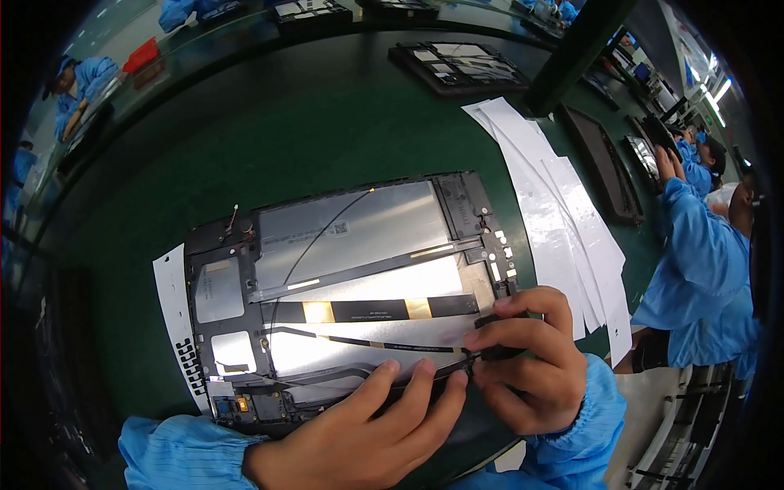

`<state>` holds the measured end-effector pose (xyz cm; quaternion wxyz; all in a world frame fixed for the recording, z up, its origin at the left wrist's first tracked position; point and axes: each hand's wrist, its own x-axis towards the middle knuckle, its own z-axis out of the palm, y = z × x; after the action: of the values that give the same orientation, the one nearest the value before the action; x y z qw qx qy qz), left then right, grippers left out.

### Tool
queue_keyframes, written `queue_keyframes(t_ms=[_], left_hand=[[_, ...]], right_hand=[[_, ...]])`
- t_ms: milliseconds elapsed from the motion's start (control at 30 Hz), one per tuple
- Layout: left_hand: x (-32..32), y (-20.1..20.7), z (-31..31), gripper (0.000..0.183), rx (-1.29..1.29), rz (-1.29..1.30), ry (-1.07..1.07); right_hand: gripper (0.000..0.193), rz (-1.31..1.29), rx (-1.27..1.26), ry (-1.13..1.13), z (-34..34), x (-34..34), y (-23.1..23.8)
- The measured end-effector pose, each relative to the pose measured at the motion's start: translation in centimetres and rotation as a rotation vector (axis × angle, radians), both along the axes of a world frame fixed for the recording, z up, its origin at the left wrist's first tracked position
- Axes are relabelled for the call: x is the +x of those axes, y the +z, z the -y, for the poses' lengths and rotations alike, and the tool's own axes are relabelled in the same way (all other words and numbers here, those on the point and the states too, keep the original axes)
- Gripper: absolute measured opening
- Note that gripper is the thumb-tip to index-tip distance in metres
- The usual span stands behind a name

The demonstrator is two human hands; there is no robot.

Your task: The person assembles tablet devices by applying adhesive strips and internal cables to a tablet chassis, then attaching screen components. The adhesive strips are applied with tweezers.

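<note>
An opened tablet (367, 282) lies on the green table, its inside facing up: silver battery plates, black flat cables and a thin black wire. My left hand (367, 429) is open, fingers stretched out, with its tips on the near edge of the tablet. At the tablet's near right corner my right hand (535, 363) has its fingers bent and closed over a small dark part. My fingers hide most of that part, so I cannot tell what it is. A black flat cable with gold patches (371, 310) runs across the tablet toward the right hand.
White paper sheets (563, 229) lie right of the tablet, and a white strip (175, 314) lies at its left edge. Behind stands another opened device (461, 65); a dark tray (603, 163) is at the far right. A co-worker in blue (702, 269) sits on the right.
</note>
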<state>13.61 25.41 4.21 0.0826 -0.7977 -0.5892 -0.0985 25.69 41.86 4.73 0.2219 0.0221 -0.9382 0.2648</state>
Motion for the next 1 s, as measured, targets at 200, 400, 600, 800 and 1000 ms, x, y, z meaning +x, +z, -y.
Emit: queue_keyframes(t_ms=[200, 400, 600, 800, 1000], left_hand=[[0.3, 0.2, -0.2, 0.027, -0.008, -0.130, -0.005], [0.3, 0.2, 1.1, 0.028, 0.016, -0.064, 0.023], [-0.9, 3.4, 8.7, 0.043, 0.059, 0.152, 0.391], [-3.3, -1.6, 11.1, 0.071, 0.178, 0.790, 0.811], [-3.2, -3.5, 9.0, 0.081, 0.039, 0.907, 0.828]], right_hand=[[0.010, -0.060, 0.034, 0.045, 0.4, -0.7, 0.0], [0.019, -0.044, 0.017, 0.006, -0.4, 1.1, -1.0], [0.032, -0.129, -0.383, -0.253, -2.4, 3.9, -2.1], [0.048, -0.009, -0.225, -0.249, -2.1, 1.8, -3.2], [0.056, 0.077, -0.338, -0.369, -1.0, 1.0, -3.6]])
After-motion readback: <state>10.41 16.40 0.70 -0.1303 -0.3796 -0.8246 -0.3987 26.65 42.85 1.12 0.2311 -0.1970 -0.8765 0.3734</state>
